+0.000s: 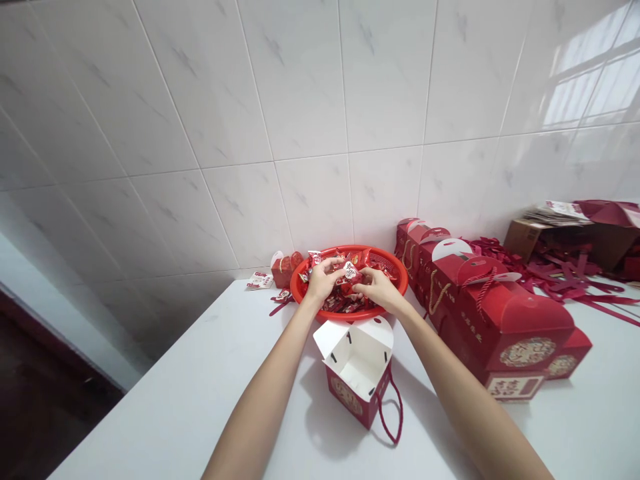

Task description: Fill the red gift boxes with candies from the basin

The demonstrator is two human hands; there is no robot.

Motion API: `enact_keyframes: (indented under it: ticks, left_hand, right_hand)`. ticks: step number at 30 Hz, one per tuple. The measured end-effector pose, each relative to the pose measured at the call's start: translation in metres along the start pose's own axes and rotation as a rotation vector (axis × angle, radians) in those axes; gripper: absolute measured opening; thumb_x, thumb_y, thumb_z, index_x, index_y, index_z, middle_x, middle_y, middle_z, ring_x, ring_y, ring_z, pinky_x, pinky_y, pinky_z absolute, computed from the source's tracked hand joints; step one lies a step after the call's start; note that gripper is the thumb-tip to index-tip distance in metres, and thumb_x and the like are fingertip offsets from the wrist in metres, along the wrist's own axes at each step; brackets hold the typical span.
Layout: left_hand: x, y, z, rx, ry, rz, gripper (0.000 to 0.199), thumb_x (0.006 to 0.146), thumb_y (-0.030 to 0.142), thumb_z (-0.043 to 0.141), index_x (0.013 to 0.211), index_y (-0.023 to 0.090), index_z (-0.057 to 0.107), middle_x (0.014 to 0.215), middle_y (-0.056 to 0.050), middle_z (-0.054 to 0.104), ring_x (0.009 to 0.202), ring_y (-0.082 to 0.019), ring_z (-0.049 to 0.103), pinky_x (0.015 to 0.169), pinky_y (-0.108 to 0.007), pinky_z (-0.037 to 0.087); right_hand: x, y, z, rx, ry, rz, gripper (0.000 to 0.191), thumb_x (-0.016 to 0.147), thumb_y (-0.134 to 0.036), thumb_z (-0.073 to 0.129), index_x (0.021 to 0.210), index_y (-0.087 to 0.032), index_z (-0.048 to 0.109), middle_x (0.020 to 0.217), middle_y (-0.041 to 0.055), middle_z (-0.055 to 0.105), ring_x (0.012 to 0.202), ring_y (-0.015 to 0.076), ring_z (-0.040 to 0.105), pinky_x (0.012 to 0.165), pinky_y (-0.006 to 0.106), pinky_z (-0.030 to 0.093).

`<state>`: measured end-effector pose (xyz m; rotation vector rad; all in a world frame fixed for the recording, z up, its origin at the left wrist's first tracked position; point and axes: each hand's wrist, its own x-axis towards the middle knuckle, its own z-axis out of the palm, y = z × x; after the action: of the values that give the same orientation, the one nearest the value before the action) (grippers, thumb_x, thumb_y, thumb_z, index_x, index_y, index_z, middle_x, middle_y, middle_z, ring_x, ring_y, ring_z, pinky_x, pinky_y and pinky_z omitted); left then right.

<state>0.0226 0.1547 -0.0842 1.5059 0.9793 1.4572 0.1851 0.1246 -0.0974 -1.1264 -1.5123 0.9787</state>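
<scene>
Over a red plastic basket (296, 293) full of small red-wrapped packets, my left hand (324, 280) and my right hand (379, 289) face each other. Between their fingertips is a small red packet with a white label (349, 272). My left fingers pinch its left side, while my right fingers close on its right edge. In front of the basket, between my forearms, stands a red gift box (356, 393) with its flaps up and a white interior showing. A dark red cord handle (400, 427) hangs from the box's right side.
Closed red gift boxes (505, 320) stand in a row at the right. Behind them lie red ribbons (555, 273) and a brown carton (523, 240). A small red box (283, 270) and white cards (260, 281) sit left of the basket, near the tiled wall (310, 100).
</scene>
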Motion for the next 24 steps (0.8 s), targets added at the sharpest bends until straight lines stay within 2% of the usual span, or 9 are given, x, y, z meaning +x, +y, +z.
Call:
enact_keyframes:
  ticks: [5, 9, 13, 18, 21, 24]
  left_hand:
    - [0.001, -0.001, 0.0, 0.013, 0.071, 0.011, 0.022, 0.064, 0.013, 0.072, 0.085, 0.017, 0.074, 0.102, -0.008, 0.075, 0.102, -0.025, 0.066, 0.097, -0.04, 0.048]
    - [0.002, -0.002, -0.002, 0.017, 0.11, 0.005, 0.022, 0.065, 0.012, 0.07, 0.086, 0.018, 0.073, 0.102, -0.007, 0.075, 0.102, -0.024, 0.066, 0.096, -0.038, 0.049]
    - [0.004, -0.006, -0.005, 0.021, 0.135, -0.017, 0.024, 0.067, 0.011, 0.068, 0.089, 0.018, 0.073, 0.105, -0.007, 0.074, 0.103, -0.024, 0.066, 0.095, -0.037, 0.05]
    - [0.007, -0.012, -0.007, 0.018, 0.143, -0.043, 0.036, 0.069, 0.01, 0.07, 0.104, 0.019, 0.069, 0.121, -0.008, 0.068, 0.112, -0.024, 0.063, 0.095, -0.036, 0.05]
    - [0.005, -0.011, -0.005, 0.003, 0.074, -0.055, 0.046, 0.067, 0.013, 0.076, 0.112, 0.02, 0.067, 0.127, -0.01, 0.065, 0.117, -0.026, 0.06, 0.097, -0.038, 0.05]
    - [0.002, -0.006, -0.002, -0.02, -0.039, -0.061, 0.053, 0.061, 0.016, 0.084, 0.111, 0.02, 0.067, 0.128, -0.011, 0.064, 0.119, -0.029, 0.06, 0.094, -0.04, 0.053]
  right_hand:
    - [-0.001, -0.001, -0.001, -0.125, -0.057, 0.032, 0.053, 0.058, -0.005, 0.073, 0.109, -0.018, 0.066, 0.062, -0.006, 0.066, 0.059, 0.0146, 0.061, 0.058, 0.024, 0.045]
    - [-0.003, -0.005, -0.001, -0.163, -0.115, 0.051, 0.059, 0.053, -0.002, 0.071, 0.109, -0.019, 0.068, 0.065, -0.0044, 0.067, 0.063, 0.0173, 0.062, 0.06, 0.026, 0.046]
    - [-0.003, -0.008, -0.002, -0.131, -0.12, 0.029, 0.051, 0.049, 0.002, 0.069, 0.096, -0.02, 0.072, 0.062, -0.0047, 0.065, 0.061, 0.0171, 0.06, 0.063, 0.028, 0.046]
    - [0.001, -0.003, -0.008, 0.011, -0.015, -0.012, 0.028, 0.056, -0.005, 0.068, 0.08, -0.019, 0.07, 0.066, -0.0018, 0.068, 0.063, 0.0165, 0.063, 0.066, 0.029, 0.049]
    - [0.005, 0.0, -0.012, 0.133, 0.075, -0.039, 0.019, 0.061, -0.018, 0.071, 0.08, -0.019, 0.069, 0.075, 0.0012, 0.071, 0.071, 0.0179, 0.067, 0.069, 0.03, 0.052]
    - [0.007, 0.004, -0.013, 0.218, 0.165, -0.065, 0.023, 0.06, -0.028, 0.075, 0.08, -0.019, 0.069, 0.081, 0.0026, 0.072, 0.075, 0.0188, 0.067, 0.071, 0.031, 0.052]
